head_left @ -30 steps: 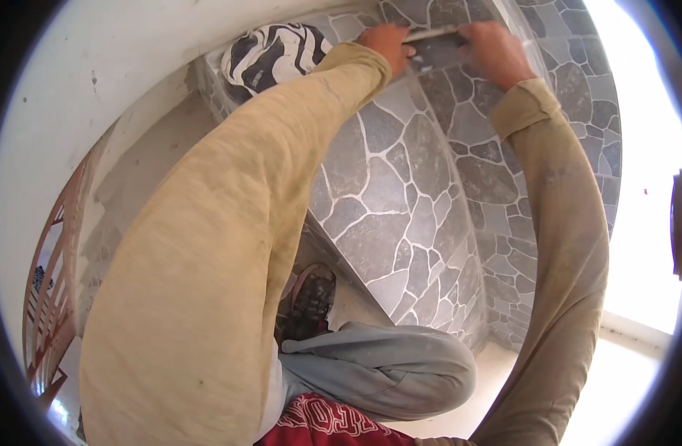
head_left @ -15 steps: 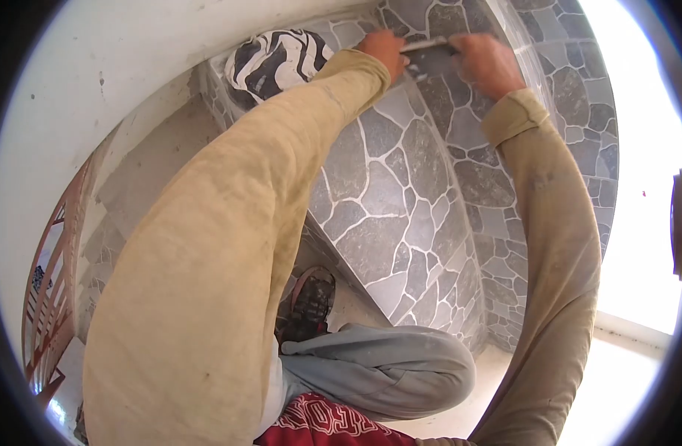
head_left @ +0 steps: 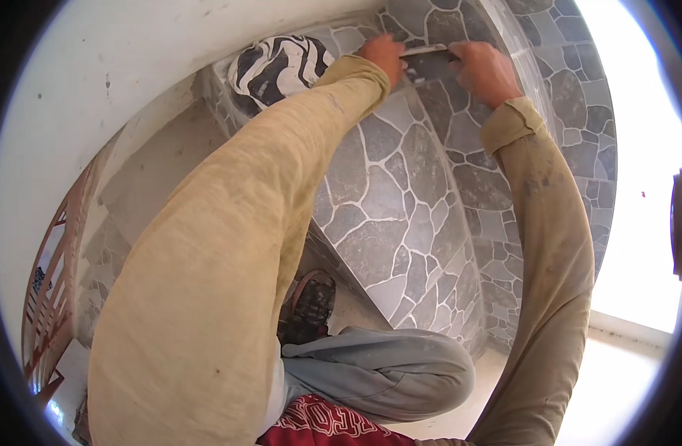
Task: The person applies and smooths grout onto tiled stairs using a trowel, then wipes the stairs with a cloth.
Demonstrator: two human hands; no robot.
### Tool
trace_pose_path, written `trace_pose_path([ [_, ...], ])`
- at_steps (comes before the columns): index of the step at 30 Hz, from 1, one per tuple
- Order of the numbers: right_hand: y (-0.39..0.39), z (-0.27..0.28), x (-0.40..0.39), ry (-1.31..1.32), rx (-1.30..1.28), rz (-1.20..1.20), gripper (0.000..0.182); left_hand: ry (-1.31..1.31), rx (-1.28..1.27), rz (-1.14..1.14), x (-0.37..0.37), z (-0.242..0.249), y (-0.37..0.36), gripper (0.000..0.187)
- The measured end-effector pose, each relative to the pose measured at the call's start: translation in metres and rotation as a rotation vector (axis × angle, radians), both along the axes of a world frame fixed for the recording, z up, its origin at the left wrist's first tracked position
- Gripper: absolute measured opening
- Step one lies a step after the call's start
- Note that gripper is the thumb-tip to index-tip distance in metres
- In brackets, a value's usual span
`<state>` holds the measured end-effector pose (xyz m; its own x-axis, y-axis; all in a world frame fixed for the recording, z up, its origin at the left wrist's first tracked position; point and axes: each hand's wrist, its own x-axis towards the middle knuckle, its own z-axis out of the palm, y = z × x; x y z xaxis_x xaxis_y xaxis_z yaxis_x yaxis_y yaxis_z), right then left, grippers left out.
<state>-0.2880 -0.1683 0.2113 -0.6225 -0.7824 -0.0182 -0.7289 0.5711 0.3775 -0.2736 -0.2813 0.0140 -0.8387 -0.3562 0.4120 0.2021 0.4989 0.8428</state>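
Observation:
Between my two hands, at the far end of the stone-patterned surface, stretches a flat dark piece with a pale, narrow upper edge. My left hand is closed at its left end, with the fingers partly hidden from above. At the other end my right hand is curled in a grip, its thumb side against the pale edge. What kind of thing the piece is, I cannot tell. Grey stone-pattern tiling with white joints lies below both hands, and more of it rises beside them.
A black-and-white patterned bundle sits on the tiling left of my left hand. A curved pale wall runs along the left. My sandalled foot is below the tiled edge, and a brown railing stands at the far left.
Both hands keep their hold on the flat piece. My right hand shows less motion blur and sits slightly lower and further left. The view has shifted a little.

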Motion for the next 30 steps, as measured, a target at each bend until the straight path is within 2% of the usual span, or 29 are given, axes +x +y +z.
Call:
trace_pose_path([
  [2,-0.003,0.002,0.001,-0.015,0.189,-0.089,0.027,-0.088,-0.159,-0.02,-0.006,-0.001,0.001,0.026],
  [6,0.002,0.001,-0.001,0.017,0.04,-0.042,0.028,0.029,-0.046,0.003,0.001,0.0,-0.003,0.025],
  [9,0.007,0.006,-0.004,0.03,0.177,-0.058,0.031,-0.05,-0.138,-0.083,0.001,0.002,0.003,0.027],
  [11,0.003,0.028,-0.004,0.052,0.054,-0.01,0.024,0.144,-0.048,-0.161,0.003,0.007,0.007,0.03],
  [12,0.002,0.043,-0.004,0.068,0.052,-0.013,0.024,0.16,-0.051,-0.163,-0.001,0.013,0.007,0.03],
  [14,-0.005,0.071,0.002,0.01,0.004,-0.125,0.025,0.068,0.198,-0.241,0.008,0.048,-0.001,0.039],
  [15,-0.003,0.081,0.002,0.019,-0.005,-0.134,0.025,0.075,0.188,-0.251,0.008,0.065,-0.005,0.039],
  [17,0.005,0.096,-0.005,0.115,-0.285,0.05,0.023,0.235,0.164,-0.087,0.002,0.091,-0.009,0.046],
  [18,0.012,0.1,-0.016,0.301,-0.214,0.321,0.015,0.196,0.117,-0.143,-0.001,0.1,-0.018,0.07],
  [19,0.017,0.102,-0.015,0.319,-0.217,0.312,0.015,0.212,0.109,-0.155,0.002,0.109,-0.023,0.07],
  [21,0.01,0.098,-0.007,0.033,-0.277,0.155,0.022,0.148,-0.111,-0.173,0.016,0.127,-0.032,0.071],
  [22,0.005,0.093,0.002,0.095,-0.216,0.001,0.019,0.06,-0.028,-0.242,0.024,0.134,-0.035,0.069],
  [23,0.007,0.093,0.0,0.106,-0.225,0.011,0.019,0.071,-0.038,-0.234,0.022,0.139,-0.037,0.069],
  [24,0.008,0.091,-0.002,0.133,-0.201,0.036,0.018,-0.024,-0.026,-0.217,0.022,0.142,-0.038,0.066],
  [25,0.006,0.089,-0.004,0.155,-0.176,0.061,0.017,-0.124,-0.011,-0.197,0.02,0.141,-0.038,0.063],
  [26,0.0,0.091,0.0,0.198,-0.112,-0.013,0.026,-0.126,-0.015,-0.186,0.01,0.132,-0.034,0.063],
  [28,0.005,0.08,-0.009,0.181,-0.084,0.008,0.026,0.053,-0.078,-0.084,-0.006,0.111,-0.023,0.052],
  [30,0.007,0.077,-0.013,0.175,-0.048,0.018,0.026,0.051,-0.061,-0.09,0.005,0.093,-0.009,0.049],
])
